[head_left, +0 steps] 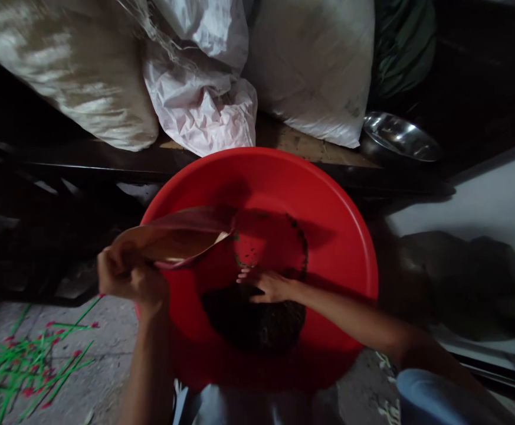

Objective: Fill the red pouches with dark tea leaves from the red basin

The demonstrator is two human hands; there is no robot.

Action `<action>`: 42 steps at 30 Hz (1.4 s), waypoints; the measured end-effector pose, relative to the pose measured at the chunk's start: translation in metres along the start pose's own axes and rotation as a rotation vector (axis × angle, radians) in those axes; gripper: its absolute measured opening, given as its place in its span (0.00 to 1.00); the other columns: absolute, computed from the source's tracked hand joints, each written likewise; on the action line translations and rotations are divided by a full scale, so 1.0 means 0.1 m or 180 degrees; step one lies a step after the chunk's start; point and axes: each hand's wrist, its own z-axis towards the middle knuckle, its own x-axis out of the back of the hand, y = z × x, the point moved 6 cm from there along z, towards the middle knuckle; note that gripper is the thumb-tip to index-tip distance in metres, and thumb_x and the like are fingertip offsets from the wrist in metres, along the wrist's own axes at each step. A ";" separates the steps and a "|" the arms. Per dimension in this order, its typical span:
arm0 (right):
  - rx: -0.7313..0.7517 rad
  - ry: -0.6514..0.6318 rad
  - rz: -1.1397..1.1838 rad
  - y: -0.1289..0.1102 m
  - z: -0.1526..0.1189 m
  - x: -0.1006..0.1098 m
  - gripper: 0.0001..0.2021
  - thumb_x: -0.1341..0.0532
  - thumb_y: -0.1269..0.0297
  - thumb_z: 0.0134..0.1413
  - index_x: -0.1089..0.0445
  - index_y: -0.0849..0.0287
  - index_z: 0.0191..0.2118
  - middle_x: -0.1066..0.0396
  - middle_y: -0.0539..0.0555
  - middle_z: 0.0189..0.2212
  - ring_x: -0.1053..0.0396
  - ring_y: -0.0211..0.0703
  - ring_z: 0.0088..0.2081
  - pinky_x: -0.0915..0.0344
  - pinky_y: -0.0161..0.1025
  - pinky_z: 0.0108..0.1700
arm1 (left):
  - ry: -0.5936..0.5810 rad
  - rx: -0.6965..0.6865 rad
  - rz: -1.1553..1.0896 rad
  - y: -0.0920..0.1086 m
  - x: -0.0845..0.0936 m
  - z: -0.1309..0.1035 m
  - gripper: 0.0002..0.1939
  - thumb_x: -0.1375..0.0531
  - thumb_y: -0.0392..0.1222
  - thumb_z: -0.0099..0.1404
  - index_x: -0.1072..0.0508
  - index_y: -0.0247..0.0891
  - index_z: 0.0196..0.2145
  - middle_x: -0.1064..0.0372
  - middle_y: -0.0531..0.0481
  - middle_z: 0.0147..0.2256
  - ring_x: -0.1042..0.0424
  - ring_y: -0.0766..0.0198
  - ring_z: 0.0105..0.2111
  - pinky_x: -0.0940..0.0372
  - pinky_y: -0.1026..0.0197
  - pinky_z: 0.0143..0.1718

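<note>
My left hand [131,277] is closed on the near edge of a bag [190,221], reddish outside and tan inside. The bag's mouth gapes, and it lies tilted over the left side of a large red plastic basin [345,236]. Down in the basin, my right hand [270,287] has its fingers stretched out, just above or touching a dark loose material [261,330]; contact is hard to make out. Bits of this material trace a curved line on the basin's floor. What the bag contains is hidden.
Behind the basin, a dark bench [84,168] carries a beige sack [84,77], a white woven sack [204,106], a pale sack [314,65] and a metal bowl [401,139]. Green sticks with red tips [31,366] lie scattered on the floor at left.
</note>
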 end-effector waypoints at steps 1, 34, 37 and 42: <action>-0.0094 -0.0049 -0.0035 0.02 -0.07 -0.03 0.35 0.34 0.50 0.68 0.38 0.63 0.73 0.38 0.69 0.72 0.45 0.60 0.75 0.47 0.60 0.75 | 0.0039 -0.0245 0.0049 0.12 -0.02 -0.09 0.18 0.44 0.49 0.67 0.49 0.43 0.26 0.57 0.57 0.25 0.53 0.65 0.27 0.57 0.56 0.32; -0.0149 0.2288 -0.0619 -1.61 0.06 2.63 0.07 0.32 0.63 0.64 0.20 0.55 0.46 0.22 0.48 0.39 0.23 0.40 0.42 0.28 0.41 0.52 | -0.1728 -0.1686 -0.0331 0.94 -0.69 -0.73 0.29 0.44 0.28 0.68 0.35 0.45 0.65 0.29 0.44 0.64 0.22 0.57 0.56 0.25 0.61 0.45; -0.0342 0.2061 -0.1161 -1.35 0.34 2.64 0.12 0.33 0.70 0.63 0.21 0.58 0.51 0.23 0.53 0.46 0.24 0.44 0.48 0.28 0.44 0.56 | -0.1620 -0.1542 -0.0264 0.97 -0.72 -0.73 0.23 0.45 0.30 0.70 0.31 0.45 0.59 0.30 0.44 0.65 0.22 0.57 0.56 0.25 0.60 0.46; 0.0070 0.2114 -0.1156 -1.17 0.49 2.46 0.19 0.38 0.77 0.64 0.25 0.61 0.58 0.30 0.58 0.59 0.29 0.47 0.60 0.30 0.48 0.65 | -0.1446 -0.1538 -0.0088 0.96 -0.77 -0.66 0.17 0.47 0.29 0.70 0.23 0.40 0.48 0.29 0.43 0.64 0.24 0.55 0.59 0.26 0.57 0.54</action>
